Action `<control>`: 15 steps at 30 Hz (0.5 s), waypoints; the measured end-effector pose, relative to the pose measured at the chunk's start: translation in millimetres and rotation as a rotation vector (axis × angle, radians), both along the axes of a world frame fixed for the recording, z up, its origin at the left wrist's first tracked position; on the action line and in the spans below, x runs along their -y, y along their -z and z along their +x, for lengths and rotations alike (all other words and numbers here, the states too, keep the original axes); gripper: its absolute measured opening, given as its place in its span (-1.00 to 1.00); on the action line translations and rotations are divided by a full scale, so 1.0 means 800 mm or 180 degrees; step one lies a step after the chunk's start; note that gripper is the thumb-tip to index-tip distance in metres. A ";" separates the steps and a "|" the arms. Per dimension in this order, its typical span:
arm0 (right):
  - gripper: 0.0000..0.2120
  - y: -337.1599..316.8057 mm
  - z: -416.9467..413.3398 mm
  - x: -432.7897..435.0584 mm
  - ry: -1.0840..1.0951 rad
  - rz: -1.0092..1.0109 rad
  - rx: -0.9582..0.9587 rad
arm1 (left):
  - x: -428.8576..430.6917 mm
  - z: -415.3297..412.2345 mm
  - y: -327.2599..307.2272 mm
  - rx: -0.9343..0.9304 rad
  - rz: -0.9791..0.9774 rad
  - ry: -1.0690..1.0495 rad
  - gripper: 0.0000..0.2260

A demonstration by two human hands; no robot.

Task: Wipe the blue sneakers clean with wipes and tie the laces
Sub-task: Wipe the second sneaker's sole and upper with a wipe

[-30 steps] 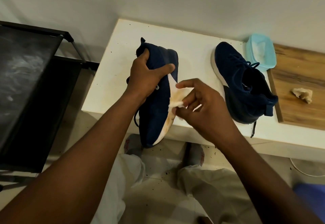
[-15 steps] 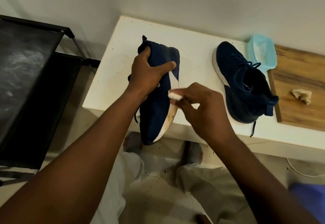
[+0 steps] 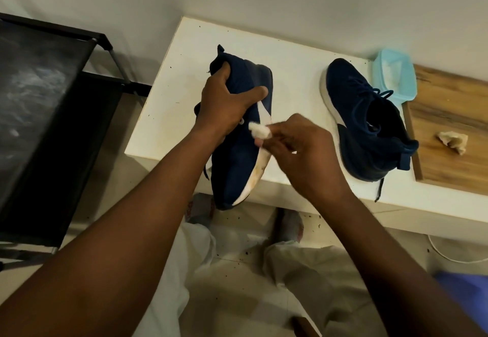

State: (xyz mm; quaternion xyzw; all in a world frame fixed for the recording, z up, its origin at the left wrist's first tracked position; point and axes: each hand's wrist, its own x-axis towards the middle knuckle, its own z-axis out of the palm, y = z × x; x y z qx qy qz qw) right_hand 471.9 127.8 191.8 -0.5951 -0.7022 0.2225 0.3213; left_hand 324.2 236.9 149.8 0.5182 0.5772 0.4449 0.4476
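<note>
Hovering over a speckled white table (image 3: 184, 77), left grip (image 3: 224, 109) clasps a sneaker (image 3: 237, 157), right grip (image 3: 303, 157) apparently pinches a wipe (image 3: 255, 127).

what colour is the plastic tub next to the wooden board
Pale turquoise blue. The tub shows best in the head view, the only view given.

**No Legible Markings**

No text, brand name, label, number or sign could be read anywhere in the head view. The held sneaker (image 3: 235, 157), the second sneaker (image 3: 351, 93) on the table and the light-blue tub (image 3: 408, 83) showed only plain surfaces.
</note>
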 end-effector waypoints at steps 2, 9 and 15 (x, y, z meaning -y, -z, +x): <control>-0.84 -0.003 0.002 0.028 -0.0559 -0.0110 0.0077 | -0.001 -0.003 -0.001 0.0056 -0.0051 -0.0011 -0.41; -0.86 0.011 -0.012 0.026 -0.0583 0.0331 0.0139 | -0.004 -0.004 0.000 0.0021 -0.0071 -0.0007 -0.39; -0.90 0.013 -0.006 0.028 -0.0137 0.0197 -0.0210 | -0.002 0.002 -0.003 -0.0074 -0.0022 0.0008 -0.34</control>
